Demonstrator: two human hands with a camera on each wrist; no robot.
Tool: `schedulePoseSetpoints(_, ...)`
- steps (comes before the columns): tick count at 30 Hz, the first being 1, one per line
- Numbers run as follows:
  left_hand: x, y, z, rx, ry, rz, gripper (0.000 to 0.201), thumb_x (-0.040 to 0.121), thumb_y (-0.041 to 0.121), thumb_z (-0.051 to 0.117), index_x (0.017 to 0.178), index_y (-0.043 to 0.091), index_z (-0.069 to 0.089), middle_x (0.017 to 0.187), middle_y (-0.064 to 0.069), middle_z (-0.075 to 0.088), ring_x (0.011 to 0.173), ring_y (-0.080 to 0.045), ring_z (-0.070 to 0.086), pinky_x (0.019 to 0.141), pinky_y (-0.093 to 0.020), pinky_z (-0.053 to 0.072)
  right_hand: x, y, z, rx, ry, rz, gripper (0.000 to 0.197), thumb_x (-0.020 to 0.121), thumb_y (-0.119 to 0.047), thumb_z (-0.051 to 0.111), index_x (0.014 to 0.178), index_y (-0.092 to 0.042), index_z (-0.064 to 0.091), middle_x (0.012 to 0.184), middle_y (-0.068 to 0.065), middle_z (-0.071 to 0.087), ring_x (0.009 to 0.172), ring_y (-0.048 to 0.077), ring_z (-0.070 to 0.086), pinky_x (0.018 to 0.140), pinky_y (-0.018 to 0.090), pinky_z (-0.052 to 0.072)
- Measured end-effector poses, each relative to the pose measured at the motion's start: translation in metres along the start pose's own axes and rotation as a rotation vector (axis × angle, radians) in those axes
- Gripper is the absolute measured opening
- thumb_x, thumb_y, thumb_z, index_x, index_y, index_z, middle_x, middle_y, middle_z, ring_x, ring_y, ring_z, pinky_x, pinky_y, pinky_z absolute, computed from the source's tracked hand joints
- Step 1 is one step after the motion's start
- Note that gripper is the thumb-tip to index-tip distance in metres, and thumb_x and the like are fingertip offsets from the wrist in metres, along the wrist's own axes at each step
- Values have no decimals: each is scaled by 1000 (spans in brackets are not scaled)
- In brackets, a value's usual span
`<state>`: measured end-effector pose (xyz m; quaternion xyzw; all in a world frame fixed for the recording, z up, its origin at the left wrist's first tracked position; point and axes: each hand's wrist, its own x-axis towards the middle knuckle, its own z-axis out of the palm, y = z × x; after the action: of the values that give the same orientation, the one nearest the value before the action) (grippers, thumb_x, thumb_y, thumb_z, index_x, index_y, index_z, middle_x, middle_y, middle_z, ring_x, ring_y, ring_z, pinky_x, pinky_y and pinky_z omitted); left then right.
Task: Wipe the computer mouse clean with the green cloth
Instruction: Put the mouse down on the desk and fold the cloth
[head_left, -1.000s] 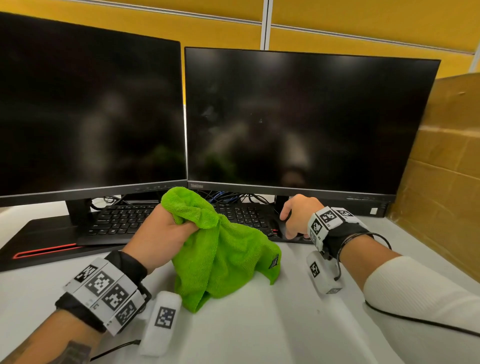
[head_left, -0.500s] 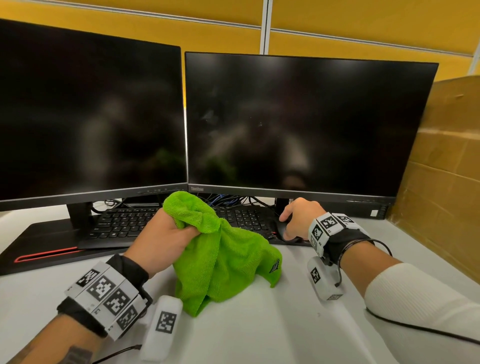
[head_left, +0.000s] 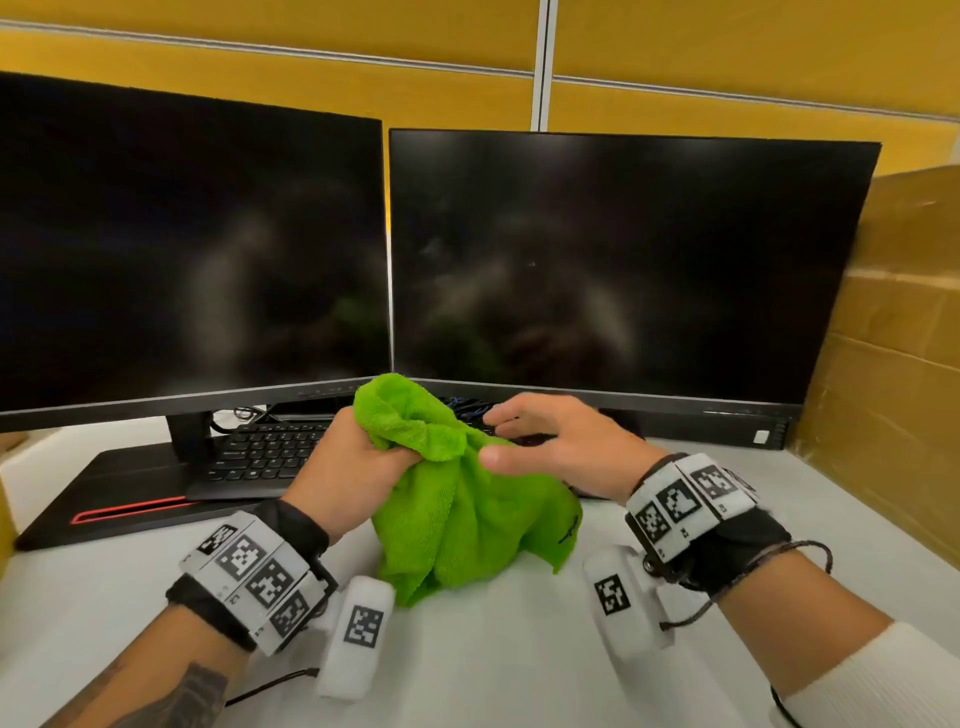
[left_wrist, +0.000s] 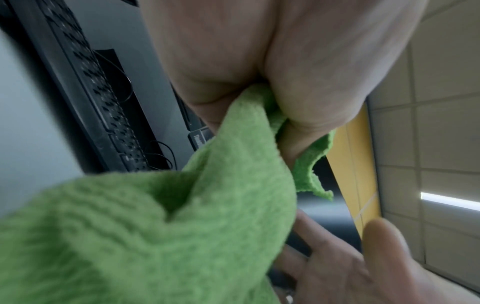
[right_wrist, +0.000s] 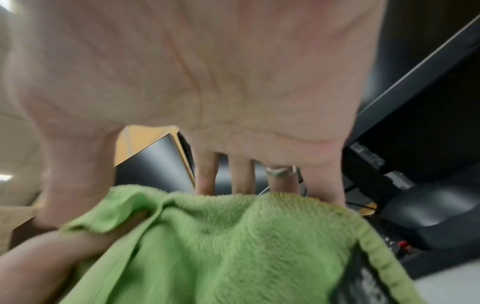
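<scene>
My left hand (head_left: 358, 457) grips a bunched top of the green cloth (head_left: 467, 514), and the rest of it hangs down onto the white desk. In the left wrist view the cloth (left_wrist: 182, 226) runs out from under the curled fingers. My right hand (head_left: 519, 436) hovers just right of the cloth's top, with fingers straight and spread and nothing in them. The right wrist view has the black mouse (right_wrist: 431, 211) lying on the desk to the right of the cloth (right_wrist: 233, 236), apart from my palm. In the head view my right hand hides the mouse.
Two dark monitors (head_left: 192, 249) (head_left: 623, 260) stand side by side at the back. A black keyboard (head_left: 265, 447) lies under them, on a black base with a red stripe (head_left: 119, 504). A cardboard box (head_left: 898, 338) walls the right side. White desk (head_left: 493, 660) lies in front.
My right hand has let go of the mouse, lifted, swung left to the cloth and opened. My left hand keeps its grip on the cloth.
</scene>
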<state>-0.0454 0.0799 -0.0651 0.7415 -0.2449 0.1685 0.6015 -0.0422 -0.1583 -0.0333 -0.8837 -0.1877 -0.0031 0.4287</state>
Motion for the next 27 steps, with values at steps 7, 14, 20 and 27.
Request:
schedulePoseSetpoints(7, 4, 39, 3, -92, 46, 88, 23, 75, -11, 80, 89, 8, 78, 85, 1, 81, 81, -11, 76, 72, -24, 59, 1, -19, 31, 107, 101, -81, 34, 73, -21, 82, 107, -23, 77, 101, 6, 81, 98, 25, 77, 89, 52, 61)
schedulePoseSetpoints(14, -16, 55, -18, -41, -126, 24, 64, 80, 9, 82, 137, 10, 52, 135, -9, 67, 124, -24, 66, 99, -46, 58, -6, -53, 24, 770, 178, 30, 38, 88, 21, 44, 111, -3, 62, 107, 33, 69, 92, 43, 71, 81, 57, 59)
schedulePoseSetpoints(20, -37, 87, -35, -353, 12, -268, 45, 102, 54, 44, 121, 26, 74, 123, -3, 76, 118, -22, 70, 104, -51, 51, -6, -76, 39, 1039, 142, 19, 30, 91, 9, 49, 116, 4, 64, 113, 30, 67, 94, 37, 69, 71, 41, 63)
schedulePoseSetpoints(27, -63, 95, -76, -66, 238, -165, 35, 102, 7, 56, 118, 38, 55, 122, -22, 63, 99, -34, 68, 82, -66, 58, 0, -124, 79, 1122, -6, -97, 12, 95, -8, 58, 89, -2, 67, 87, 15, 70, 75, 25, 72, 66, 36, 60)
